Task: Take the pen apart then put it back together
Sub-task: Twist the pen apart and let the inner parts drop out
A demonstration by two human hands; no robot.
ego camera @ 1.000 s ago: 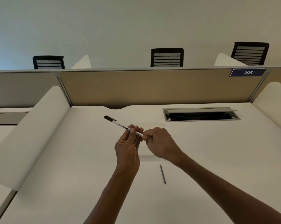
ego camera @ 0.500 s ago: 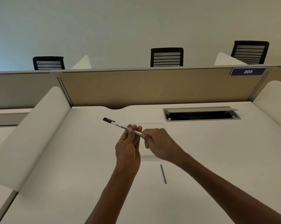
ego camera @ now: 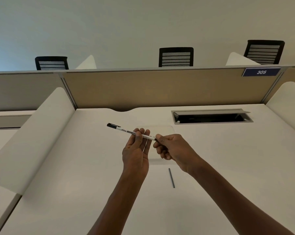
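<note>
A white marker pen (ego camera: 124,130) with a black cap at its far left end is held above the white desk (ego camera: 228,158). My left hand (ego camera: 136,150) grips the barrel near its middle, fingers and thumb around it. My right hand (ego camera: 172,148) pinches the pen's dark right end between thumb and fingers. A thin dark grey rod (ego camera: 171,177), a loose pen part, lies on the desk just below and between my forearms.
A faint clear rectangular mat (ego camera: 163,129) lies under the hands. An open cable tray (ego camera: 211,117) is set in the desk at the back right. Curved white side dividers (ego camera: 33,133) and a beige back partition (ego camera: 160,89) enclose the desk.
My right hand has slid slightly right along the pen, so more of the white barrel shows between the hands. The rod on the desk has not moved.
</note>
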